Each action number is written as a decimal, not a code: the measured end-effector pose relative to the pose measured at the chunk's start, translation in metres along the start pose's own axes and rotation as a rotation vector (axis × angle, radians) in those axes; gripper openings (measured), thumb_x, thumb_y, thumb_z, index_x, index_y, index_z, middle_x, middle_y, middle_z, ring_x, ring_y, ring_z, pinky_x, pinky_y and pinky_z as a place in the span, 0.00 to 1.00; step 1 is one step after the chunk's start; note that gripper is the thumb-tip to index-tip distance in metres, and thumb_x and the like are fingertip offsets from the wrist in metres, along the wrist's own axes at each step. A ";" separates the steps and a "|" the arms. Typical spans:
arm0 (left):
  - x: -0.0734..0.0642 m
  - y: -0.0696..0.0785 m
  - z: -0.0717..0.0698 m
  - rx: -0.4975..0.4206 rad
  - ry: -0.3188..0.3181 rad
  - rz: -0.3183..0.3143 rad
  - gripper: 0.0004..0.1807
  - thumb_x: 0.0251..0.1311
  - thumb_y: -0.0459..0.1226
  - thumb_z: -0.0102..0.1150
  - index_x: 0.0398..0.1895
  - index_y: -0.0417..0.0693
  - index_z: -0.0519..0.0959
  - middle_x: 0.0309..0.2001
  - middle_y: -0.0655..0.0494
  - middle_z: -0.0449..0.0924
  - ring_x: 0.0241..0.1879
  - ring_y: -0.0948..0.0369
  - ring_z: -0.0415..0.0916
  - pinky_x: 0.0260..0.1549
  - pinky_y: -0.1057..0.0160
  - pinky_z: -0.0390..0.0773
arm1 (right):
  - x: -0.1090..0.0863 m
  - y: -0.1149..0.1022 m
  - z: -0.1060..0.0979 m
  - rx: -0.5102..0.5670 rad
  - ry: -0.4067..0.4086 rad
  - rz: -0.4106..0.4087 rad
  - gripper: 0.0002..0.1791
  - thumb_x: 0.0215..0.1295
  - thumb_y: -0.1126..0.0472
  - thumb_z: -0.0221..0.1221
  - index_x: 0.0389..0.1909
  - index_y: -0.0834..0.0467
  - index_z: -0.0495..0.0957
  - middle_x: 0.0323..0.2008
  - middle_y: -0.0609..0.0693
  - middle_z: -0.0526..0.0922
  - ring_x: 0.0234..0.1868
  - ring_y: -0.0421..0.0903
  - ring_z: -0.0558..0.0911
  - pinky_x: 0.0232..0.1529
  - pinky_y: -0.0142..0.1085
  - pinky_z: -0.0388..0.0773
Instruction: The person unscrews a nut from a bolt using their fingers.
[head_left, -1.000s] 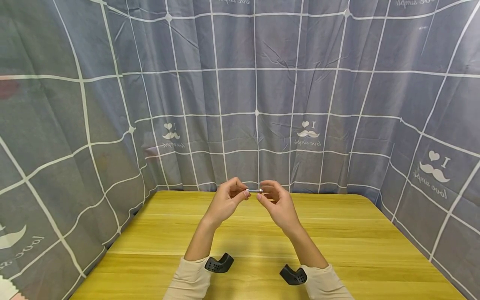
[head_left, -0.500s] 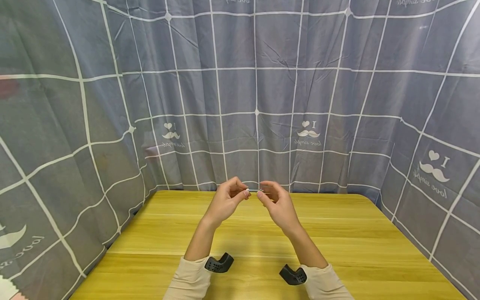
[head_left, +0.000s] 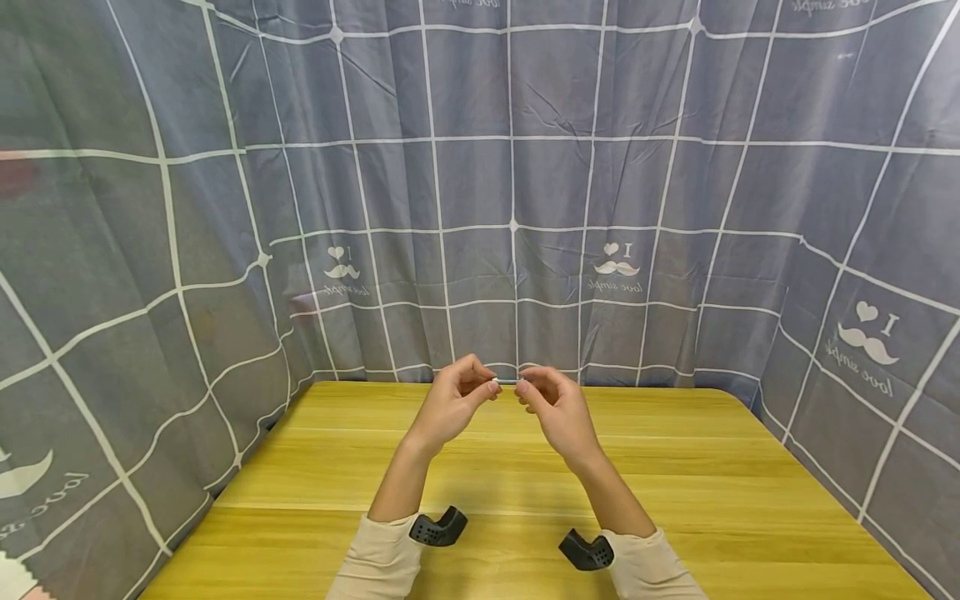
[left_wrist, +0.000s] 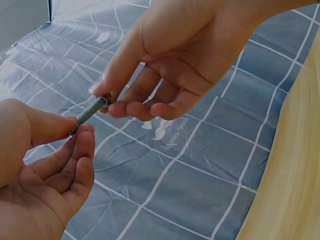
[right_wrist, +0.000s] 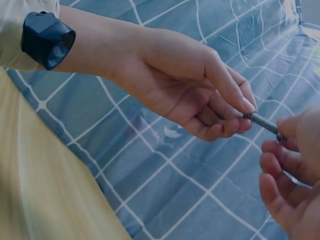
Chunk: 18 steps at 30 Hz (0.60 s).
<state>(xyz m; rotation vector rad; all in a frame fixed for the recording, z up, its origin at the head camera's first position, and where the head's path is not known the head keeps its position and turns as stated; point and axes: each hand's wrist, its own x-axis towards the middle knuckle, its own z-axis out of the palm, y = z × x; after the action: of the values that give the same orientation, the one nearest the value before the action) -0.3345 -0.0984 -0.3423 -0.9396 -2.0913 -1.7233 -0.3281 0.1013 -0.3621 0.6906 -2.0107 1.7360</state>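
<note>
A threaded metal bolt [left_wrist: 89, 112] is held level between the two hands, above the far part of the table in the head view. My left hand [head_left: 446, 404] pinches one end of the bolt between thumb and index finger. At the other end sits a small nut [left_wrist: 106, 99], partly hidden by fingers. My right hand [head_left: 558, 412] has its thumb and index finger on that nut end, the other fingers loosely bent. In the right wrist view, the bare thread of the bolt [right_wrist: 263, 123] shows between the left fingertips and the right hand [right_wrist: 295, 170].
A wooden table [head_left: 510, 517] with yellow grain lies below the hands. Grey-blue curtains with white grid lines [head_left: 480, 183] hang behind and on both sides. Black wrist-worn devices [head_left: 438, 527] sit at the cuffs of light sleeves [head_left: 382, 554].
My right thumb and index finger, spread around the nut end a second ago, have come together on it, the thumb rising. The left hand and the bolt stay in place.
</note>
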 end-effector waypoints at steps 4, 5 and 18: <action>0.000 0.000 -0.001 0.002 -0.003 0.005 0.01 0.72 0.26 0.58 0.43 0.36 0.78 0.40 0.41 0.85 0.38 0.53 0.83 0.44 0.55 0.82 | 0.000 0.000 0.000 -0.009 -0.004 -0.030 0.10 0.73 0.67 0.63 0.52 0.61 0.82 0.43 0.58 0.85 0.43 0.53 0.84 0.43 0.37 0.81; -0.001 -0.001 -0.001 0.001 -0.004 0.006 0.02 0.72 0.26 0.58 0.43 0.35 0.78 0.40 0.41 0.85 0.38 0.53 0.83 0.44 0.55 0.82 | 0.000 0.000 -0.001 -0.011 -0.009 -0.036 0.11 0.72 0.68 0.64 0.53 0.60 0.81 0.45 0.58 0.84 0.44 0.53 0.84 0.43 0.37 0.80; -0.001 -0.003 0.000 0.005 -0.004 0.016 0.02 0.72 0.26 0.59 0.43 0.36 0.79 0.37 0.48 0.85 0.37 0.53 0.82 0.42 0.58 0.81 | -0.001 0.000 -0.001 -0.033 -0.003 -0.019 0.13 0.72 0.65 0.64 0.55 0.61 0.81 0.45 0.58 0.85 0.44 0.55 0.84 0.42 0.37 0.80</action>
<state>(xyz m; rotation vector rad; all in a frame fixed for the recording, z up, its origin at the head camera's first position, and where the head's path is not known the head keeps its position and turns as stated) -0.3356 -0.0992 -0.3446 -0.9561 -2.0841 -1.7094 -0.3274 0.1025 -0.3630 0.6997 -2.0238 1.6888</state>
